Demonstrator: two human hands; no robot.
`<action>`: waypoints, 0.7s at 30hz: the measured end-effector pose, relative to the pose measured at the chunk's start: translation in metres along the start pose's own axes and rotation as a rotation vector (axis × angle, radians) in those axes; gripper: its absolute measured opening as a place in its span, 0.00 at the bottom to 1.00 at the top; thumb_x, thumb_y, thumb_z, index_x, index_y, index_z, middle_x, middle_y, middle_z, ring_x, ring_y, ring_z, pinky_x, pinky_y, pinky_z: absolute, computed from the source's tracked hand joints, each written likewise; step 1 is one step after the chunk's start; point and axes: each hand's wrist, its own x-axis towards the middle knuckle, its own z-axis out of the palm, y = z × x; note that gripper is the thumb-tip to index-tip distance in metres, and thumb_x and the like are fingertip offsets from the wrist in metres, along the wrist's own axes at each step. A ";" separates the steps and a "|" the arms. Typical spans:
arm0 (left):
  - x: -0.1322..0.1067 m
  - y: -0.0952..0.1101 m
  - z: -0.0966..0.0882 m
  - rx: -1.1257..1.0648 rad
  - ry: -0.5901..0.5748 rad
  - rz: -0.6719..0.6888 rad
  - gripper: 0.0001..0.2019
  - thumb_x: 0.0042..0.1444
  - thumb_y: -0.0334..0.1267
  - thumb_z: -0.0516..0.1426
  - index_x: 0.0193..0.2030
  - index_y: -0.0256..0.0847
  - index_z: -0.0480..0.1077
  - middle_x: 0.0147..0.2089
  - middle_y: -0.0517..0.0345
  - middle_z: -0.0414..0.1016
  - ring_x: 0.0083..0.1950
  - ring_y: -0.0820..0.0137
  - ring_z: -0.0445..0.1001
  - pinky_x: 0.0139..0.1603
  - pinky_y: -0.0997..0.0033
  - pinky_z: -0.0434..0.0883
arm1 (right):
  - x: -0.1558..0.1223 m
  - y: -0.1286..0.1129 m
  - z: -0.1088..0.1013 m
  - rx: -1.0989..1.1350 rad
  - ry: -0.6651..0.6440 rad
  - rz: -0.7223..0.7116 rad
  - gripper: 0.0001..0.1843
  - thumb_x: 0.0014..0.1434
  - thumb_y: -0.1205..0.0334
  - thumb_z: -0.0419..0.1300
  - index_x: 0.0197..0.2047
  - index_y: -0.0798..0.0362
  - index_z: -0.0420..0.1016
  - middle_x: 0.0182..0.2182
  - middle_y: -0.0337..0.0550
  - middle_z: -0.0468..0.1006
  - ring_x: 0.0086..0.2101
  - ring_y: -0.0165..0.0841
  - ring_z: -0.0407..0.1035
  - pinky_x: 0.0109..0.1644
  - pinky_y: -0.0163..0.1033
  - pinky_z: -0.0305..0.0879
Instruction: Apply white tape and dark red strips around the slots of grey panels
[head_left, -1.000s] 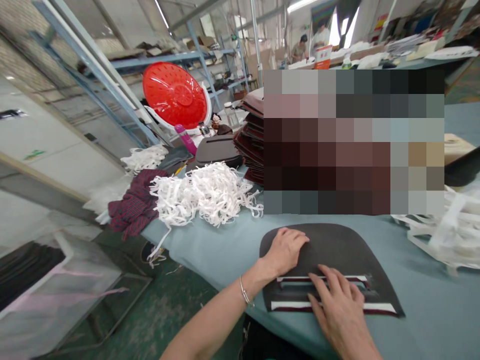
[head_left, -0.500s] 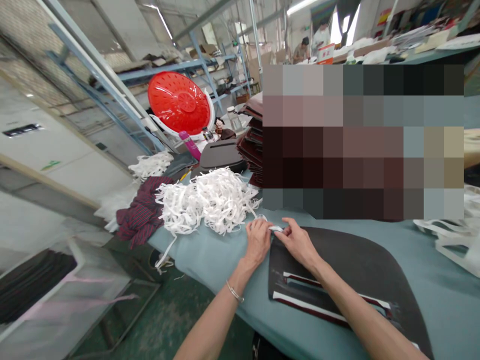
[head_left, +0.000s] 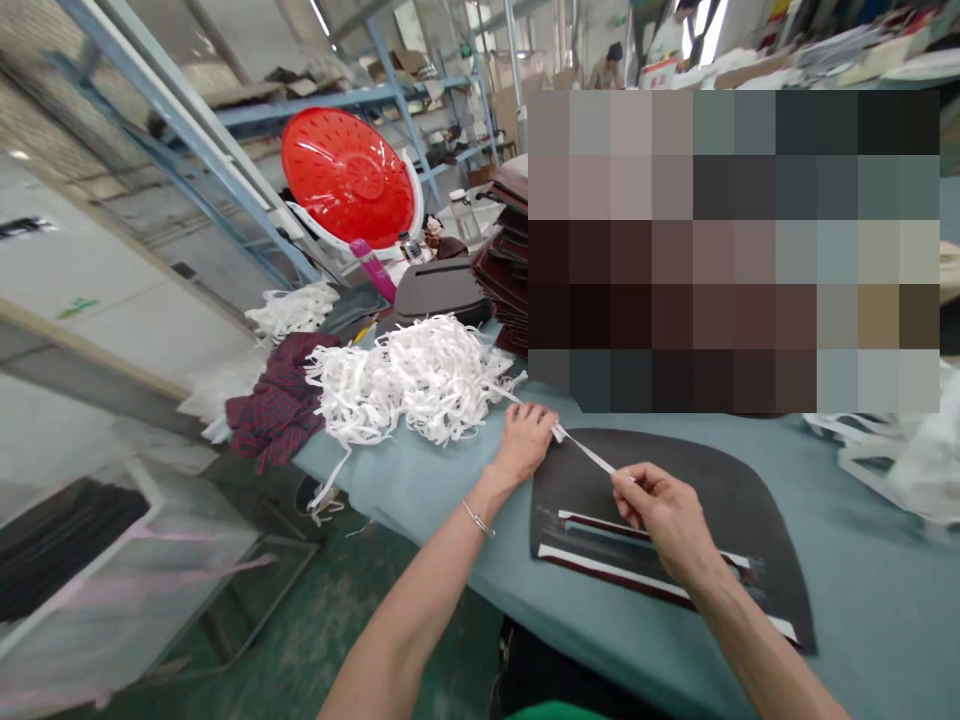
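A thin white strip [head_left: 590, 454] runs taut between my two hands, above a dark flat panel [head_left: 720, 475] with rounded corners. My right hand [head_left: 667, 512] pinches one end of it over the panel's middle. My left hand [head_left: 527, 440], at the panel's far left corner, is closed on the same strip, with a small white bundle at its fingertips. White bands with dark red edging [head_left: 615, 574] lie along the panel's near side and its slot, partly hidden by my right forearm. A tangled pile of white strips [head_left: 431, 380] lies left of my left hand.
The blue-green covered table [head_left: 397, 490] carries a striped cloth [head_left: 281, 400], a stack of dark red pieces [head_left: 506, 270] and white material [head_left: 900, 470] at right. Behind stands a red basket [head_left: 352, 180]. A blurred block hides the far right. People are in the background.
My right hand has moved right and nearer to me, drawing the strip out from my left hand. My left hand stays near the panel's corner. The view has shifted slightly.
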 end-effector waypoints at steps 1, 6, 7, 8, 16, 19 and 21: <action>0.002 -0.005 0.000 -0.002 -0.003 -0.031 0.13 0.61 0.33 0.47 0.50 0.45 0.66 0.50 0.52 0.69 0.54 0.62 0.63 0.58 0.57 0.55 | -0.006 0.001 -0.009 0.033 0.028 0.006 0.18 0.50 0.47 0.63 0.26 0.54 0.68 0.16 0.35 0.67 0.18 0.24 0.55 0.22 0.32 0.50; 0.004 -0.035 -0.011 -0.024 0.010 -0.180 0.18 0.56 0.28 0.49 0.54 0.37 0.63 0.51 0.43 0.67 0.53 0.56 0.64 0.54 0.52 0.58 | -0.028 0.011 -0.055 0.071 0.072 0.016 0.17 0.52 0.48 0.62 0.28 0.55 0.68 0.19 0.36 0.69 0.19 0.24 0.58 0.25 0.32 0.53; 0.002 -0.034 -0.015 -0.038 0.020 -0.198 0.22 0.54 0.27 0.50 0.57 0.37 0.60 0.53 0.43 0.66 0.55 0.55 0.63 0.55 0.52 0.57 | -0.031 0.013 -0.060 0.080 0.068 0.024 0.17 0.52 0.49 0.63 0.29 0.55 0.68 0.19 0.36 0.70 0.20 0.23 0.59 0.25 0.32 0.53; 0.000 -0.028 -0.020 -0.065 0.038 -0.213 0.27 0.51 0.26 0.51 0.60 0.38 0.57 0.55 0.43 0.64 0.56 0.55 0.62 0.56 0.52 0.57 | -0.033 0.015 -0.064 0.094 0.065 0.034 0.17 0.51 0.50 0.64 0.30 0.55 0.68 0.20 0.36 0.70 0.20 0.23 0.59 0.25 0.32 0.53; -0.043 0.096 -0.066 -0.801 -0.163 0.215 0.26 0.54 0.37 0.57 0.60 0.45 0.58 0.59 0.51 0.64 0.61 0.63 0.60 0.61 0.62 0.57 | -0.048 -0.004 -0.039 0.168 -0.115 0.071 0.18 0.51 0.48 0.63 0.33 0.54 0.65 0.21 0.36 0.72 0.18 0.23 0.59 0.22 0.31 0.53; -0.049 0.122 -0.071 -1.012 -0.411 0.150 0.26 0.54 0.47 0.58 0.57 0.43 0.61 0.47 0.56 0.72 0.46 0.69 0.70 0.46 0.70 0.66 | -0.054 -0.011 -0.033 0.213 -0.070 0.080 0.20 0.51 0.46 0.63 0.31 0.52 0.63 0.18 0.32 0.68 0.15 0.21 0.54 0.17 0.29 0.46; -0.051 0.124 -0.071 -1.055 -0.522 0.081 0.18 0.57 0.49 0.54 0.50 0.41 0.67 0.36 0.62 0.73 0.35 0.74 0.68 0.35 0.75 0.64 | -0.058 -0.009 -0.040 0.239 0.019 0.079 0.20 0.50 0.47 0.64 0.30 0.52 0.62 0.17 0.30 0.66 0.14 0.20 0.52 0.17 0.28 0.42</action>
